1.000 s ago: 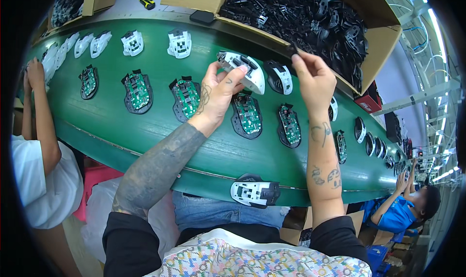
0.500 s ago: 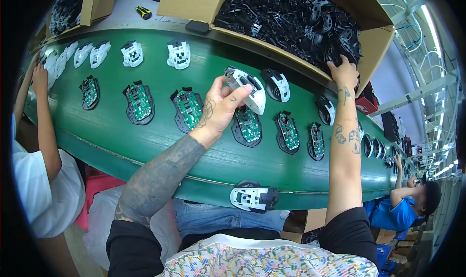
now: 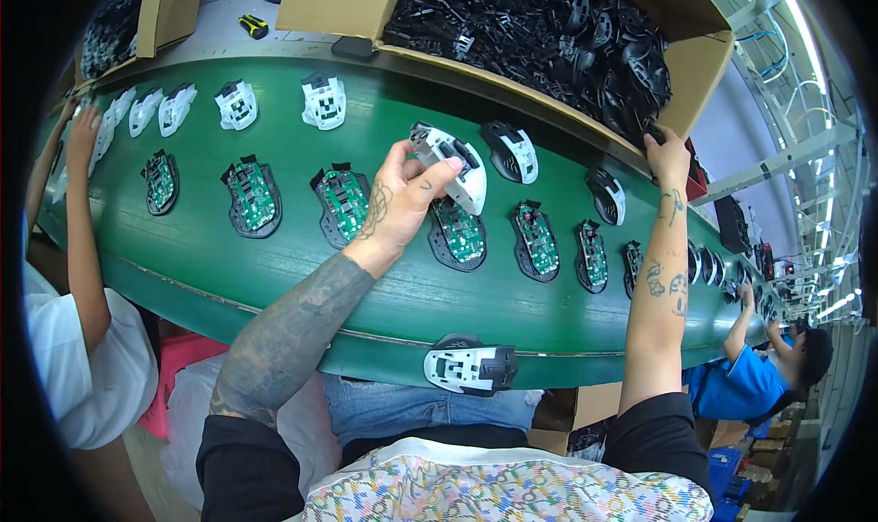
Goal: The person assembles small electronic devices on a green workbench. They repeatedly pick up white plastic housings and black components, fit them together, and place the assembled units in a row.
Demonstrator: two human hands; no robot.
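Observation:
My left hand [image 3: 409,197] pinches a white mouse shell [image 3: 462,170], tilted above the green belt, with its inner side and dark parts partly showing. Beneath it lies a mouse base with a green circuit board [image 3: 459,236]. Over at the near right corner of a cardboard box [image 3: 700,74], my right hand [image 3: 669,159] has its fingers curled by the dark pieces. Whatever they grip there is too dark to make out. The box holds a heap of black plastic parts [image 3: 540,42]. A black and white mouse shell [image 3: 512,151] rests just right of the held one.
Mouse bases with circuit boards line the green belt [image 3: 302,279], with white shells [image 3: 325,101] behind them at left. Another white and black shell [image 3: 468,366] lies on the near edge. A yellow and black cutter [image 3: 253,26] is at the back. Co-workers' arms reach in at both sides.
My right hand has drawn a little right, from among the black parts to the box's corner. My left hand keeps hold of the white shell. The whole view has shifted slightly.

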